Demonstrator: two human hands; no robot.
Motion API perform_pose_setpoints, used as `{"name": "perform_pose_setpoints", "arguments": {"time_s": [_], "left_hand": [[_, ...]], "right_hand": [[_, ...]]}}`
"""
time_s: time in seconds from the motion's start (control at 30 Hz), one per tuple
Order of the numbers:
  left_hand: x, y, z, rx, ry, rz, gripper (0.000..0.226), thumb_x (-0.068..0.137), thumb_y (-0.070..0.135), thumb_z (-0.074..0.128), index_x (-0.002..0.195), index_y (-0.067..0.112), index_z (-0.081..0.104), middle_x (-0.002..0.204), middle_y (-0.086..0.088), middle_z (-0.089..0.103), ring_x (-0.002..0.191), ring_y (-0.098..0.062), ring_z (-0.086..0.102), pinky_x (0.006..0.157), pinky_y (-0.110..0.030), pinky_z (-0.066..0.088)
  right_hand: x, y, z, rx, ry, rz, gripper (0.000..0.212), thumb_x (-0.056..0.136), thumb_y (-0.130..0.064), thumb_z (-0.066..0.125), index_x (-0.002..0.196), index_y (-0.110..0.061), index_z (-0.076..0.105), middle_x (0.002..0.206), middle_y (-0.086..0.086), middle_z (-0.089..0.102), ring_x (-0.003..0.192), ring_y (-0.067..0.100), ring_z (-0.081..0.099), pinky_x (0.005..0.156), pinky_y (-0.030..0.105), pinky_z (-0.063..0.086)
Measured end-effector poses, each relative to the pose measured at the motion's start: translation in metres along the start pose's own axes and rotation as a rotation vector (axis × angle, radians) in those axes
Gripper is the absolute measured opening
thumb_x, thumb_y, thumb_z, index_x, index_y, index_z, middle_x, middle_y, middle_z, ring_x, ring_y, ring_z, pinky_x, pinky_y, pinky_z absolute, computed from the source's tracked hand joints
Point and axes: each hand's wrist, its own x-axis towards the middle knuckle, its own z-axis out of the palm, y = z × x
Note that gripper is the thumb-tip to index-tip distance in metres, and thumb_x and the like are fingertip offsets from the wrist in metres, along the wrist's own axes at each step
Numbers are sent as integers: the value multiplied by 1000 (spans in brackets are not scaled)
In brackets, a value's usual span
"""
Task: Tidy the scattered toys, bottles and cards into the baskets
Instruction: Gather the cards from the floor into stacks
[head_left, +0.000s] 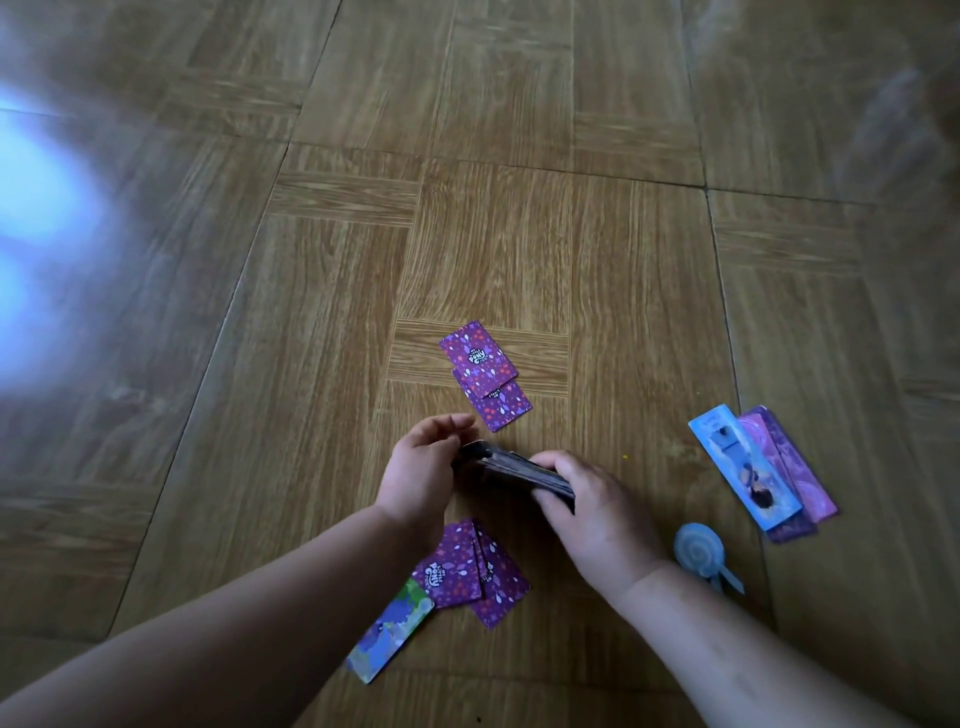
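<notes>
- Nearest, down low: green card (389, 636) flat on floor (519, 208), just beside near purple cards (467, 571).
- Above that, stack of cards (511, 475) held off the floor between both hands.
- Right hand (597, 512) curled round one end, left hand (421, 467) pinching the other, fingers bent.
- Thin, light, slick, probably quick to fan out. Best squeezed along the long edges.
- Far purple cards (485, 374) ahead, long cards (763, 473) and lollipop (698, 553) off right. No basket in sight.

Left hand (418, 467) and right hand (597, 514) around a card stack (511, 473) amid scattered purple cards (485, 374)
</notes>
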Motion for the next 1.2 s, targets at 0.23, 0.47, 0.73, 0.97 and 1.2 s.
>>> {"name": "perform_pose_setpoints", "arguments": {"time_s": [0.23, 0.47, 0.73, 0.97, 1.2], "left_hand": [[-12, -12, 11, 787, -240, 493, 38, 100, 31, 50, 132, 12, 56, 129, 0, 58, 123, -8, 52, 103, -16, 37], [-17, 4, 11, 473, -156, 265, 50, 93, 36, 61, 136, 15, 48, 126, -4, 60, 112, -11, 57, 94, -16, 45], [-22, 19, -17, -23, -6, -58, 70, 76, 32, 75, 134, 11, 42, 86, -5, 58, 67, -18, 60, 56, -30, 51], [-31, 34, -100, 203, 224, -3, 66, 73, 36, 65, 131, 14, 43, 87, -5, 48, 65, -17, 48, 52, -28, 46], [-59, 15, -140, 427, 214, -35, 60, 82, 32, 68, 134, 29, 37, 98, -2, 55, 84, -18, 56, 67, -34, 50]], "right_hand": [[3, 4, 7, -49, -3, 65, 60, 78, -18, 74, 132, -24, 49, 133, 0, 44, 123, 22, 44, 102, 30, 36], [4, -4, -2, 18, 86, 179, 28, 82, -23, 72, 107, -18, 59, 104, 3, 66, 98, 25, 61, 71, 29, 39], [-8, -71, 13, 331, -84, 31, 46, 75, -45, 76, 113, -22, 62, 103, -3, 70, 94, 16, 65, 83, 31, 50], [-31, -60, 48, -386, -154, 279, 78, 78, -63, 64, 130, -11, 37, 133, 13, 41, 123, 30, 42, 102, 36, 33], [-25, -71, 74, -316, -253, 303, 80, 75, -40, 79, 132, -16, 28, 131, 12, 37, 117, 28, 53, 90, 37, 49]]}}
